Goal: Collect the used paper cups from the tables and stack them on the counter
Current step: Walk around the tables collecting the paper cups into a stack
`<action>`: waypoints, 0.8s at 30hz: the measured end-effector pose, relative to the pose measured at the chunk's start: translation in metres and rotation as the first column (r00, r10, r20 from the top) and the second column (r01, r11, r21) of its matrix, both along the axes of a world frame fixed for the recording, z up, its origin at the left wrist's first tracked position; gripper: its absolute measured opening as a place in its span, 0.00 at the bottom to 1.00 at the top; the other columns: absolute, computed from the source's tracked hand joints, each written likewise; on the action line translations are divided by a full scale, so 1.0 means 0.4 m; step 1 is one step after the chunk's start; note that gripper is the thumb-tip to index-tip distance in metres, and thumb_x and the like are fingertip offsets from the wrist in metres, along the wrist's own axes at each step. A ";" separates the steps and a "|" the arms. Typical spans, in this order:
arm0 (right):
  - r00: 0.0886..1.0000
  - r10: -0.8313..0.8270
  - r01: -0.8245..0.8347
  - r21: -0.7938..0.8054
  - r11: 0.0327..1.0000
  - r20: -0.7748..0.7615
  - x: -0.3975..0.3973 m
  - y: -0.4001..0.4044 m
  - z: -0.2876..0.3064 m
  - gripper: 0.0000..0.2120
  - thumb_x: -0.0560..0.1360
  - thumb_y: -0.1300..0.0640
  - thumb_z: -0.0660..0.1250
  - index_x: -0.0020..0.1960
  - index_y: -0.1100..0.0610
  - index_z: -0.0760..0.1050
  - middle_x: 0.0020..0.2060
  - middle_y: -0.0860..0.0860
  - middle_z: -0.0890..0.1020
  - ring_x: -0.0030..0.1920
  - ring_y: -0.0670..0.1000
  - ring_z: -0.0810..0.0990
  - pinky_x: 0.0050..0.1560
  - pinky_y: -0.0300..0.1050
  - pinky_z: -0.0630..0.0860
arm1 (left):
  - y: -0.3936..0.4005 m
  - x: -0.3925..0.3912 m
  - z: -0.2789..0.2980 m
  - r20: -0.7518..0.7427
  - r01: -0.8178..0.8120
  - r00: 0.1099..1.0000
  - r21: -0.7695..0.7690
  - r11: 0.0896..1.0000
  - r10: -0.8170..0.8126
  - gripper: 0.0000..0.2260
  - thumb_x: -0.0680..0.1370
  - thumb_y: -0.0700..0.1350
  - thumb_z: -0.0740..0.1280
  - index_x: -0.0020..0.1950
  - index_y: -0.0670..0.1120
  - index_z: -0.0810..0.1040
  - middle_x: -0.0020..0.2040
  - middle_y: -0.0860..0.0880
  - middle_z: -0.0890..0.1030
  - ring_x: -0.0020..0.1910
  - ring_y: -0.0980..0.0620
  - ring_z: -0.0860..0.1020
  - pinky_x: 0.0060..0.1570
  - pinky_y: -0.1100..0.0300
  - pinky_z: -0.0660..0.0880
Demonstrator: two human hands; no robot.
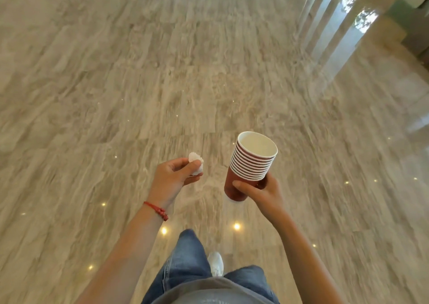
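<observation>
My right hand [261,193] grips the lower part of a stack of several nested red paper cups [251,164] with white rims; the top cup is white inside and looks empty. The stack tilts slightly to the right. My left hand [175,176] pinches a crumpled white paper wad [196,163] between thumb and fingers, a hand's width left of the cups. A red cord bracelet [156,209] circles my left wrist. No table or counter shows in this view.
A glossy beige marble floor [162,71] spreads all around, with small ceiling lights mirrored in it. My legs in blue jeans and one white shoe [216,263] are below. Furniture or a wall base [413,13] stands at the top right.
</observation>
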State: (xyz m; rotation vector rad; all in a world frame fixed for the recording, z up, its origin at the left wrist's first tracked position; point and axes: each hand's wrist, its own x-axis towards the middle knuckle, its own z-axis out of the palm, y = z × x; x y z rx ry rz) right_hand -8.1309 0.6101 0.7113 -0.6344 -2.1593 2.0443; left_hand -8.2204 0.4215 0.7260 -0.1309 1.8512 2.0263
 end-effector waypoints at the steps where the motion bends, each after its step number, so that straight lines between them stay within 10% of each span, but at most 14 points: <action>1: 1.000 0.002 -0.002 -0.001 1.000 0.005 -0.061 0.027 -0.001 0.18 0.65 0.65 0.76 0.51 0.51 0.75 0.40 0.43 0.84 0.44 0.39 0.82 0.39 0.30 0.76 | 0.025 -0.056 -0.001 0.006 0.003 1.000 0.000 1.000 -0.003 0.02 0.71 0.42 0.71 0.41 0.45 0.83 0.36 0.49 0.85 0.39 0.52 0.83 0.37 0.65 0.78; 24: 0.999 -0.035 0.035 -0.018 0.999 0.006 -1.544 0.513 0.017 0.18 0.65 0.63 0.76 0.51 0.50 0.76 0.44 0.41 0.85 0.46 0.42 0.83 0.41 0.31 0.76 | 0.524 -1.574 0.016 0.048 0.023 0.999 -0.015 1.000 -0.023 0.01 0.71 0.39 0.71 0.40 0.43 0.82 0.36 0.47 0.84 0.36 0.52 0.83 0.36 0.65 0.79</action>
